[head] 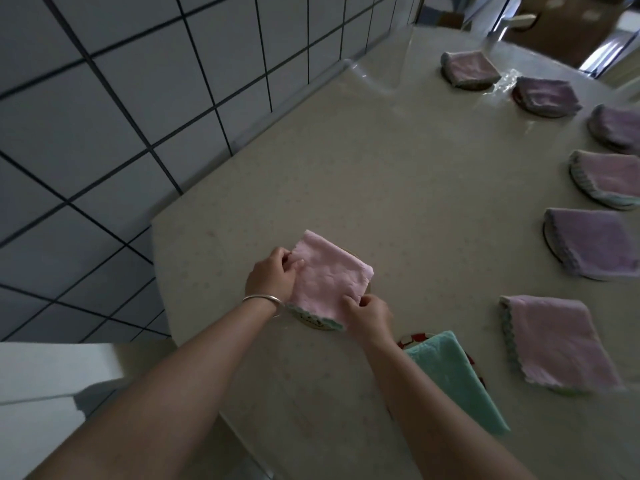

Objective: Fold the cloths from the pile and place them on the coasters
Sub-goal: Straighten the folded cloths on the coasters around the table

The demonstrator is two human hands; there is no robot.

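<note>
as it lies on a coaster (313, 322), pink cloth (329, 277) between both hands, left hand (272, 273), right hand (369, 315) pinching its edges

Both my bare forearms reach up from the bottom of the frame toward its middle. My left hand (273, 273) sits just left of centre, back of the hand up, fingers curled and pinching the left edge of the pink cloth (327, 275); a silver bracelet (263, 300) circles that wrist. My right hand (369, 315), slightly lower and right of centre, pinches the cloth's near edge with curled fingers.
</note>
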